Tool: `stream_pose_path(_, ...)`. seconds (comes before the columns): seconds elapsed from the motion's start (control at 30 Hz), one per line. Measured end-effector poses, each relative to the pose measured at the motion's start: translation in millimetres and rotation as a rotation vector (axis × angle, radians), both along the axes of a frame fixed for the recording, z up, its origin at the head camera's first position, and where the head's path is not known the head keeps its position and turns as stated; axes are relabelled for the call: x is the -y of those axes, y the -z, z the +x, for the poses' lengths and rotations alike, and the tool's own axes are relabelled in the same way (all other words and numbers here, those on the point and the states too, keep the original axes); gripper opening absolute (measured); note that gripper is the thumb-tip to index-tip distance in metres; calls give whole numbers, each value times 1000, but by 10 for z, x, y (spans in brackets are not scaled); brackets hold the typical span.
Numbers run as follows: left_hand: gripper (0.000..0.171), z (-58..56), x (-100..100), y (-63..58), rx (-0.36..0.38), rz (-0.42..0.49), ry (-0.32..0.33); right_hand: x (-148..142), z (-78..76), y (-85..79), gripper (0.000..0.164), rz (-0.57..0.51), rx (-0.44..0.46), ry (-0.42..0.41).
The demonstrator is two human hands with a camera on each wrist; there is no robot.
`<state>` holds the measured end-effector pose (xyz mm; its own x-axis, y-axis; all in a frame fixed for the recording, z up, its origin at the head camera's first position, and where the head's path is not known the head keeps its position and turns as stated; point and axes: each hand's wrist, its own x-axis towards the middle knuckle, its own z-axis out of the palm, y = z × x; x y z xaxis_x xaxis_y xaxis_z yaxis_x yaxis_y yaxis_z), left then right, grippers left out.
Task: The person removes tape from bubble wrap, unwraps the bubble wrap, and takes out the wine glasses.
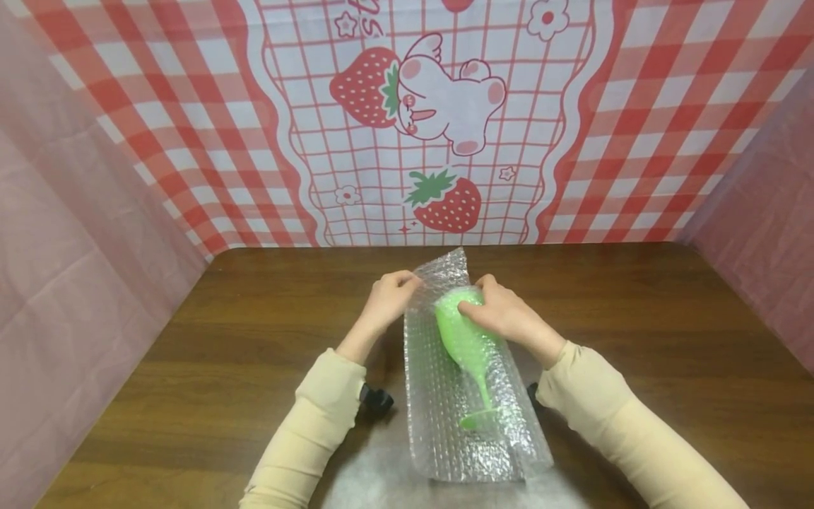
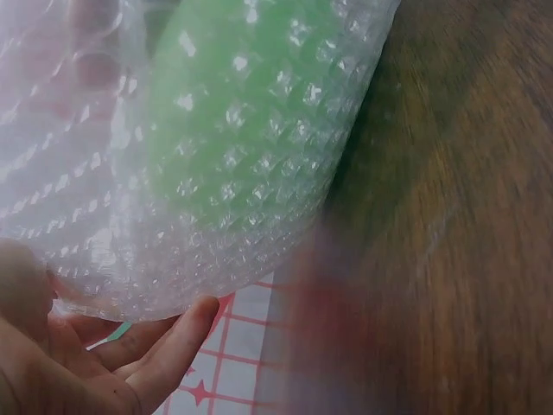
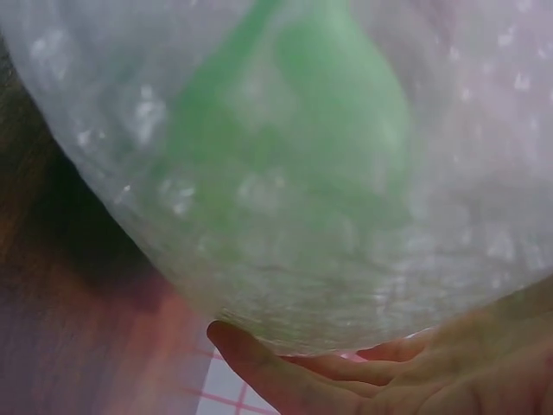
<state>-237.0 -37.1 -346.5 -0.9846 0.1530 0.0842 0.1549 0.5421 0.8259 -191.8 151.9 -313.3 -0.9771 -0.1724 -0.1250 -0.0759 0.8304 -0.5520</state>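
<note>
A light green goblet (image 1: 454,336) lies slanted in the clear bubble wrap (image 1: 427,403), its bowl toward the far side and its foot nearer me. Wrap covers the bowl's rim, and the green shows through it in the left wrist view. My left hand (image 1: 389,297) pinches the wrap's far left edge, beside the bowl. On the other side, my right hand (image 1: 506,312) grips the bowl and the wrap around it, thumb on the upper face. Its other fingers are partly hidden behind the wrap; the right wrist view shows several of them under the wrap's edge (image 3: 285,333).
All this is over a dark brown wooden table (image 1: 210,396). A red-and-white checked cloth with strawberries (image 1: 448,205) hangs behind the table, and pink cloth (image 1: 70,268) hangs at both sides. Black wrist gear (image 1: 376,400) shows by the left sleeve.
</note>
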Motion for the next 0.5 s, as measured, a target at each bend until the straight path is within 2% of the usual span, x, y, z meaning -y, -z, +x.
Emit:
stream_pose_path(0.2, 24, 12, 26, 2, 23, 41, -1, -31, 2, 20, 57, -22, 2, 2)
stream_pose_path(0.5, 22, -19, 55, 50, -42, -22, -35, -63, 11, 26, 55, -38, 7, 10)
